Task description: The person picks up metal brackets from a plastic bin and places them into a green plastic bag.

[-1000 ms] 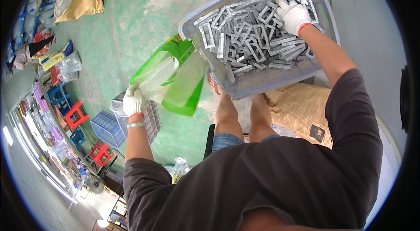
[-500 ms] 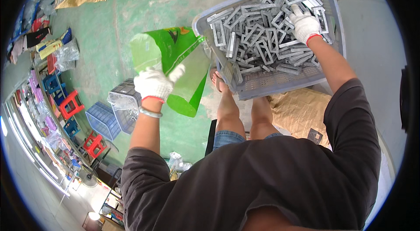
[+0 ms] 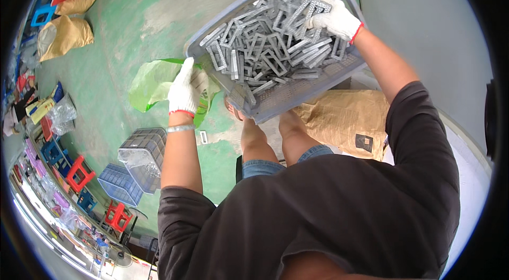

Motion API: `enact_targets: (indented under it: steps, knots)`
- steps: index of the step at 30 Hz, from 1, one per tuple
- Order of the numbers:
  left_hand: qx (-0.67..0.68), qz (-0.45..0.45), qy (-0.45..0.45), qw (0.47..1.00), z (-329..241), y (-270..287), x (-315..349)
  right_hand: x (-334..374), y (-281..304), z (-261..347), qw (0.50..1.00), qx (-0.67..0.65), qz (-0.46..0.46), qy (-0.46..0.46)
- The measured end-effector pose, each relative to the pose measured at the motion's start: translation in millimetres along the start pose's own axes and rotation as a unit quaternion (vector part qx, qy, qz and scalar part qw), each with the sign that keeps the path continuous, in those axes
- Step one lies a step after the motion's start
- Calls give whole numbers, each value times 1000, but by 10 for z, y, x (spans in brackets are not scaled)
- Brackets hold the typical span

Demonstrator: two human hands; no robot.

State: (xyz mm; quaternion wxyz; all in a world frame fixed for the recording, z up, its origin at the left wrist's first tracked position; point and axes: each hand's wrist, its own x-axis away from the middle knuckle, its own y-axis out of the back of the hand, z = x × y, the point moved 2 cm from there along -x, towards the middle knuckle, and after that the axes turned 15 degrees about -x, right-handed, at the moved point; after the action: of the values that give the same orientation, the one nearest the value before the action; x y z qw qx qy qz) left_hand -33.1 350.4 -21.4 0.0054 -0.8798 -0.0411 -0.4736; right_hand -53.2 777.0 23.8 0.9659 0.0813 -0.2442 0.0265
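Note:
A grey plastic basket [image 3: 281, 108] in front of me is heaped with rectangular grey metal frames [image 3: 260, 49]. In its far right part, my right hand [image 3: 336, 18], in a white knit glove with a red cuff, has its fingers closed on one metal frame [image 3: 318, 9]. Beside the basket's left corner hangs a green plastic bag [image 3: 146, 86], its mouth spread toward me. My left hand [image 3: 185, 89], gloved alike, grips the bag's near edge with the thumb pointing up; its other fingers are partly hidden. The inside bottom of the bag is out of sight.
One light frame [image 3: 203, 137] lies on the green floor below the bag. Left of my forearm stand a grey crate [image 3: 146, 155] and a blue crate [image 3: 119, 184]. Red stools [image 3: 80, 174] line the left side. Brown sacking [image 3: 344, 121] lies right of my legs.
The view has shifted, and the basket appears further left. My right hand has closed round a metal frame. The bag has been turned and spread by my left hand, and a frame on the floor now shows.

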Motion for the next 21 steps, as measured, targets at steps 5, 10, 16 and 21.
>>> enact_targets:
  steps: [5,10,16,21]
  knots:
    - [-436,-228,-243,836,-37,133,604,523,-168,-221,910,-415,12,-18]
    - [-380,9,-397,835,-193,-223,1334,972,-735,122,793,-592,114,-88]
    - [95,316,-70,941,-818,-655,2314,1356,-949,1124,782,-525,321,99]
    - [22,228,-219,948,-1162,-516,2899,1686,-1082,1667,729,-542,409,84]
